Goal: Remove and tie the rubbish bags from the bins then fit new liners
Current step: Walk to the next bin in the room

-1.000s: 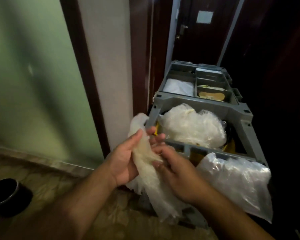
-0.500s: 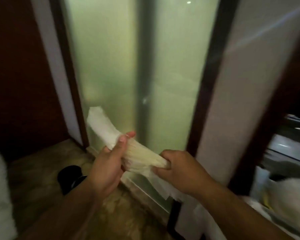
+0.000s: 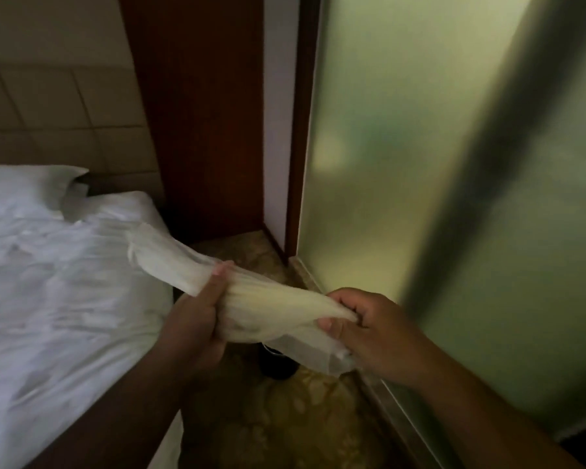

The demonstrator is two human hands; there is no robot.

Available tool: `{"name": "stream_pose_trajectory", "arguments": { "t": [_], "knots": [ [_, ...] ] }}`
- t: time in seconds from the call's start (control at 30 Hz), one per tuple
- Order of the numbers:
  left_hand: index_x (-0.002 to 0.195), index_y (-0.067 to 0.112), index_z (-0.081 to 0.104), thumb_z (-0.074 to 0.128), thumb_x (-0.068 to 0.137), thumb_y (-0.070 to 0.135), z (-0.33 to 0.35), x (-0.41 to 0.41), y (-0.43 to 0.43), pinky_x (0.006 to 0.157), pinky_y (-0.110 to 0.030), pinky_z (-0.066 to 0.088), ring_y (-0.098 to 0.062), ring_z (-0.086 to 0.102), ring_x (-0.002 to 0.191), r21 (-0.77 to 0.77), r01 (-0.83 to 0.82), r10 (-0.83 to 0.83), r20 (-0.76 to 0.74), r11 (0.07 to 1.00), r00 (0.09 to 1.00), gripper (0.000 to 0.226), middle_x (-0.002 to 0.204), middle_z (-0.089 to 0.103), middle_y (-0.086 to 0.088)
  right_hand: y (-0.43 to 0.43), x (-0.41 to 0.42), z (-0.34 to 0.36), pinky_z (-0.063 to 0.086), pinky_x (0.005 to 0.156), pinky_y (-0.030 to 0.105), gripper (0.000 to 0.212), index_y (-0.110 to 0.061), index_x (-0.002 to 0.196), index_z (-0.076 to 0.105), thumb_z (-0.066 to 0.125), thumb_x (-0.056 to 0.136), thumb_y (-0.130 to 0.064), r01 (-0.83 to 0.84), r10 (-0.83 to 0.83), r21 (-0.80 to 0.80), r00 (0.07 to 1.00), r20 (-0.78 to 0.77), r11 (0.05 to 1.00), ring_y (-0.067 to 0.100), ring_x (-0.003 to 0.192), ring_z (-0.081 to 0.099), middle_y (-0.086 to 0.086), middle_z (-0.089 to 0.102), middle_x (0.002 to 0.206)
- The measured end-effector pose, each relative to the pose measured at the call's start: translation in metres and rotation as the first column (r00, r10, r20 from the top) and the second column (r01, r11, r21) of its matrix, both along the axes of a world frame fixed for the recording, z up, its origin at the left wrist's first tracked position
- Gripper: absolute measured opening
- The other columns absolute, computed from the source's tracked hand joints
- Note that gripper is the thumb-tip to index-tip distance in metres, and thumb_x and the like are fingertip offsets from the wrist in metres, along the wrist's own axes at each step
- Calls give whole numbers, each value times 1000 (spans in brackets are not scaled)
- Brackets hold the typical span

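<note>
Between the bed and the frosted glass wall, two bare hands hold one thin, pale plastic liner up in the air. The liner is bunched and folded into a long strip. It slants from up on the left to down on the right. The left hand grips the strip near its middle, with the thumb lying over the top and the fingers curled under it. One flat end of the liner sticks out past that hand, up over the edge of the bed. The right hand pinches the strip lower down, with the thumb on the near side and the fingers curled over the far side. The other end of the liner pokes out under that hand. The part between the two hands is pulled fairly straight. Below the hands, on the floor, sits a dark round thing. Most of it is hidden by the liner, so I cannot tell what it is. The floor has a brown and yellow pattern. The bed has white, wrinkled sheets and a white pillow by a tan padded headboard. A dark red wood panel stands in the corner behind.
</note>
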State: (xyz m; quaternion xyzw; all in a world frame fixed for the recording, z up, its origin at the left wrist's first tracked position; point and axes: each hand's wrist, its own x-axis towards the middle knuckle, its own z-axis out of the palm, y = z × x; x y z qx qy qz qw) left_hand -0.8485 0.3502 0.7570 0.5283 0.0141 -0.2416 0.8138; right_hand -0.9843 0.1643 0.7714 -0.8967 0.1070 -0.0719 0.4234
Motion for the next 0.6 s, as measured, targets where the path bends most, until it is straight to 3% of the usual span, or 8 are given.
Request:
{"name": "stream_pose_trajectory", "arguments": {
  "t": [0.1,0.17,0.27,0.33,0.4,0.47,0.6],
  "knots": [
    [118,15,60,63,91,37,-24,34,-11,64,-37,57,-24,69,94,15,-62,63,-74,998,995,35,106,70,-7,-9,45,-15,47,59,17,7,-36,96,66,59,97,-38,-52,51,17,998,38,999,6,73,63,-4,68,81],
    [111,15,60,64,91,36,-36,60,-19,58,-33,59,-22,73,84,13,-84,85,-120,996,989,29,96,75,-7,-22,78,-25,45,55,16,15,-31,93,69,58,96,-41,-61,60,29,997,44,998,3,65,61,-7,67,75],
    [119,13,60,63,92,31,-48,103,-28,61,-33,61,-21,75,83,-18,-122,117,-160,992,980,32,98,76,-8,-48,132,-38,52,62,17,12,-35,104,67,62,95,-40,-70,66,81,997,42,994,-1,77,65,-17,69,84],
    [125,11,59,58,97,25,-51,129,-35,61,-32,61,-20,75,84,-26,-156,150,-154,987,976,31,99,76,-8,-68,168,-42,58,72,22,22,-41,117,62,63,95,-38,-65,59,120,997,46,991,1,89,66,-18,67,100],
    [125,10,59,55,98,25,-47,151,-45,72,-37,62,-23,75,91,-28,-168,163,-147,985,976,31,101,76,-9,-83,205,-42,59,77,24,29,-44,123,58,63,95,-37,-75,69,137,996,52,988,2,94,66,-19,65,107],
    [117,11,61,56,96,29,-39,172,-53,81,-42,59,-26,73,96,-30,-206,200,-147,978,969,28,101,76,-9,-92,243,-39,56,76,21,26,-47,119,58,62,96,-37,-141,130,150,988,79,979,-4,95,63,-25,64,104],
    [118,10,65,61,92,31,-34,214,-39,80,-42,59,-25,71,101,3,-381,379,-96,925,920,35,119,70,-16,-90,321,-42,54,67,15,22,-43,114,61,64,95,-33,-277,270,171,961,62,946,-7,91,63,-23,66,100]
  ]
}}
